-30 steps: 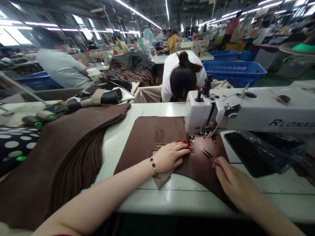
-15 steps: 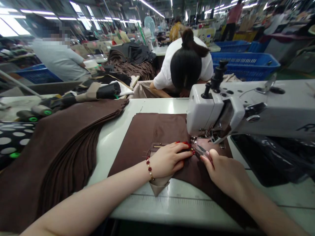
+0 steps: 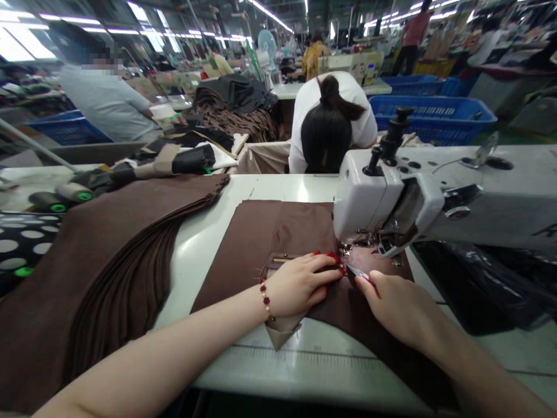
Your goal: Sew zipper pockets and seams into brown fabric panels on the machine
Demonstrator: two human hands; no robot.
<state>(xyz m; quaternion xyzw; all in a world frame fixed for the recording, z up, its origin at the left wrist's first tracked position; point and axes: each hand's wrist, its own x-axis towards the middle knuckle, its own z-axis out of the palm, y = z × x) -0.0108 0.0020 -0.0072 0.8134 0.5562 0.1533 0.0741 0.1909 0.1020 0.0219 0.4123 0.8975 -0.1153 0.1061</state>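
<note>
1. A garment factory floor is stretching away beyond the worktop, with a co-worker bending forward past its far edge, near a blue basket.
2. A brown stack of fabric is lying along the worktop's left side.
3. A brown panel is lying mid-worktop, running to the front edge and under the sewing machine.
4. The left hand is pressing on the panel just beside a zipper, its fingers lying extended, gripping nothing.
5. The right hand is holding small snips, its fingers closed on them, their blades almost touching the left fingertips.
</note>
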